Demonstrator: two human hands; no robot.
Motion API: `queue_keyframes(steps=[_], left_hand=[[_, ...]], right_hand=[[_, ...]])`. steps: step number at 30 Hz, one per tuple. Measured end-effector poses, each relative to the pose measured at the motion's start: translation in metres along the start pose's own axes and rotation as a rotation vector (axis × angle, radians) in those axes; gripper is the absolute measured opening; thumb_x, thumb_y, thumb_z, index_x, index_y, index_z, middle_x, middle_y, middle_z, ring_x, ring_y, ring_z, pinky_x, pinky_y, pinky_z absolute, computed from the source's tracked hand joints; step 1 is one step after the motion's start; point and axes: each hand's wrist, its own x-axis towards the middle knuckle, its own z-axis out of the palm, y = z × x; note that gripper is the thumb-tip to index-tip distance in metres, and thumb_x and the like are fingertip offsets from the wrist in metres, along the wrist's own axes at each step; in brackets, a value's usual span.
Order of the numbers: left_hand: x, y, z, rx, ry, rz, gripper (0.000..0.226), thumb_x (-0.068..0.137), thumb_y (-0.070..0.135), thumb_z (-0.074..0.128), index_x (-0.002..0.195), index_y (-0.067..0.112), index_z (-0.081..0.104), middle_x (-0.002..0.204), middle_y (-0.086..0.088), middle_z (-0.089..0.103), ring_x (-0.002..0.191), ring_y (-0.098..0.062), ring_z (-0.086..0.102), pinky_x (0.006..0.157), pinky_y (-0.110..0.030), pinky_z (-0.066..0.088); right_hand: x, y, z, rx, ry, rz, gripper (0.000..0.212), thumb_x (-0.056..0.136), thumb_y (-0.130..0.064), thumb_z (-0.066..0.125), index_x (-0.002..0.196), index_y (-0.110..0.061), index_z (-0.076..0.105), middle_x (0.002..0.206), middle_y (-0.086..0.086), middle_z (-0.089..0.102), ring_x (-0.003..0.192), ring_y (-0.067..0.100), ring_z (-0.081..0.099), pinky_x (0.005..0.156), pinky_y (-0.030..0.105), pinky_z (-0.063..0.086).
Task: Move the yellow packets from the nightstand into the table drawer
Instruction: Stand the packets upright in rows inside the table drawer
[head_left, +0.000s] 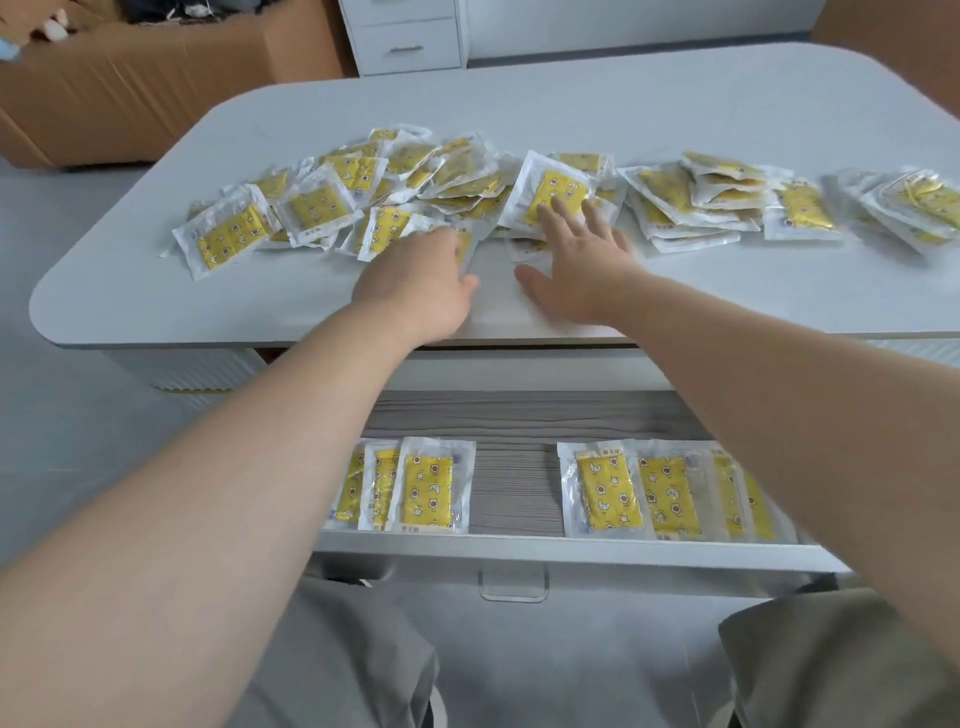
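Left hand (415, 283): fingers (441, 241) blurred over packets (311, 205), grip unclear.
Right hand (576, 270): fingers spread, touched tilted packet (535, 176).
Drawer (519, 551): was open, held packets.

Bare forearms (218, 483), grey-green trousers (332, 665)

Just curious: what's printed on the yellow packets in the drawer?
Packets: stars, moons and flowers on yellow; head view.

Left hand (415, 283) and right hand (576, 270) are out over the counter (727, 296), packets (311, 208) strewn left of one, right of the other and under the fingertips, the drawer (519, 556) nearer than both hands and below them, a left row (428, 491) and right row (608, 493) inside.
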Motion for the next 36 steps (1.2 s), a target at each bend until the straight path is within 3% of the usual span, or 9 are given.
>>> queue_keyframes(steps=[3, 7, 11, 15, 19, 22, 26, 31, 36], left_hand=[[-0.001, -0.003, 0.014, 0.102, -0.090, -0.007, 0.046, 0.102, 0.039, 0.045, 0.139, 0.011, 0.042, 0.132, -0.012, 0.055, 0.120, -0.036, 0.052, 0.090, -0.042, 0.044], [-0.010, 0.001, 0.019, 0.207, -0.040, 0.017, 0.039, 0.103, 0.038, 0.043, 0.130, 0.009, 0.047, 0.128, -0.014, 0.056, 0.117, -0.037, 0.050, 0.088, -0.041, 0.040], [-0.019, 0.005, 0.017, 0.243, -0.002, 0.008, 0.032, 0.104, 0.030, 0.041, 0.120, 0.009, 0.060, 0.125, -0.015, 0.050, 0.118, -0.034, 0.045, 0.086, -0.039, 0.035], [-0.025, 0.008, 0.015, 0.185, -0.024, -0.043, 0.029, 0.100, 0.021, 0.047, 0.120, 0.011, 0.066, 0.128, -0.014, 0.045, 0.117, -0.034, 0.044, 0.090, -0.039, 0.040], [-0.033, 0.015, 0.016, 0.100, -0.048, -0.074, 0.020, 0.091, 0.008, 0.049, 0.108, 0.009, 0.061, 0.116, -0.011, 0.056, 0.102, -0.033, 0.055, 0.082, -0.042, 0.049], [-0.039, 0.019, 0.016, 0.158, -0.071, -0.069, 0.015, 0.090, 0.004, 0.048, 0.101, 0.010, 0.055, 0.086, -0.005, 0.055, 0.085, -0.030, 0.053, 0.066, -0.035, 0.042], [-0.045, 0.011, 0.023, 0.054, 0.038, -0.062, 0.016, 0.095, 0.011, 0.054, 0.103, 0.014, 0.067, 0.104, -0.004, 0.061, 0.094, -0.028, 0.057, 0.072, -0.033, 0.043], [-0.037, 0.009, 0.032, -0.047, 0.171, -0.064, 0.004, 0.093, 0.019, 0.065, 0.090, 0.017, 0.065, 0.099, 0.000, 0.054, 0.095, -0.029, 0.055, 0.076, -0.038, 0.046], [-0.027, 0.008, 0.023, -0.105, 0.064, -0.158, 0.035, 0.092, 0.030, 0.071, 0.121, 0.017, 0.057, 0.124, -0.006, 0.057, 0.114, -0.027, 0.055, 0.088, -0.037, 0.044]], right_hand=[[-0.006, -0.004, -0.002, -0.075, 0.017, -0.042, 0.064, 0.101, -0.052, 0.040, 0.153, -0.016, 0.034, 0.163, 0.003, 0.028, 0.153, 0.025, 0.015, 0.123, 0.049, 0.014], [-0.056, -0.007, -0.008, -0.112, 0.075, -0.079, 0.036, 0.100, -0.038, 0.047, 0.127, -0.016, 0.055, 0.125, 0.005, 0.055, 0.116, 0.030, 0.053, 0.108, 0.044, 0.031], [-0.081, -0.003, -0.010, -0.025, 0.164, 0.033, 0.035, 0.102, -0.041, 0.044, 0.105, -0.014, 0.066, 0.104, 0.005, 0.061, 0.098, 0.030, 0.058, 0.085, 0.038, 0.037], [-0.078, -0.002, -0.009, 0.037, 0.199, 0.097, 0.036, 0.101, -0.042, 0.046, 0.096, -0.013, 0.068, 0.096, 0.004, 0.057, 0.089, 0.028, 0.054, 0.080, 0.037, 0.037], [-0.079, 0.011, -0.008, 0.114, 0.191, 0.083, 0.021, 0.096, -0.027, 0.056, 0.108, -0.015, 0.068, 0.110, 0.005, 0.057, 0.095, 0.030, 0.057, 0.088, 0.042, 0.048], [-0.080, 0.022, -0.012, 0.139, 0.114, 0.135, 0.043, 0.094, -0.038, 0.061, 0.132, -0.019, 0.055, 0.128, 0.009, 0.051, 0.114, 0.033, 0.053, 0.098, 0.044, 0.044], [-0.081, 0.030, -0.011, 0.177, 0.098, 0.170, 0.052, 0.094, -0.043, 0.059, 0.140, -0.021, 0.048, 0.132, 0.006, 0.056, 0.127, 0.031, 0.043, 0.101, 0.042, 0.034], [-0.079, 0.030, -0.009, 0.306, 0.133, 0.174, 0.050, 0.091, -0.030, 0.065, 0.137, -0.025, 0.049, 0.129, 0.006, 0.053, 0.122, 0.030, 0.045, 0.101, 0.039, 0.038], [-0.076, 0.025, -0.016, 0.508, 0.105, 0.239, 0.076, 0.085, -0.011, 0.070, 0.150, -0.024, 0.033, 0.138, 0.009, 0.040, 0.096, 0.024, 0.054, 0.076, 0.032, 0.045]])
